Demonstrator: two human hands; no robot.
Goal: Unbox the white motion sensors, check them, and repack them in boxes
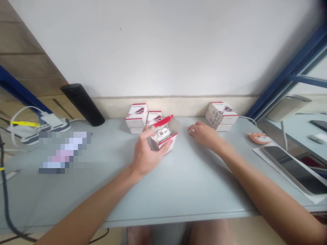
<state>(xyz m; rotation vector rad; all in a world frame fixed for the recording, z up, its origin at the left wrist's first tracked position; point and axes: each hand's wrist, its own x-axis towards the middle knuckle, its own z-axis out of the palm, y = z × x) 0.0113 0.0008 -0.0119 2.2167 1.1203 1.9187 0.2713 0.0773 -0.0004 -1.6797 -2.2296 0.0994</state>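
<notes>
A white wall [163, 51] rises behind the grey-blue desk [184, 190], which carries everything within reach; at the desk's right lies a dark flat device [293, 166], and at the left a black cylinder [83, 105] leans in view near the wall; the left hand [145, 154] is over the middle of the desk, its fingers [144, 134] wrapped about an open box [170, 137], the thumb along the near side and the other fingers round the left; the right hand [204, 134] is apart from that box, to its right, fingers [196, 126] bent low over the desk; white-and-red boxes [221, 116] are stacked just beyond the right hand, and more boxes [137, 117] stand behind the left hand; inside the open box, its red-edged flap raised, sits a white piece [163, 133], between the left thumb and fingers; a small white spot [191, 130] shows at the right fingertips, too blurred to tell whether they grasp anything.
</notes>
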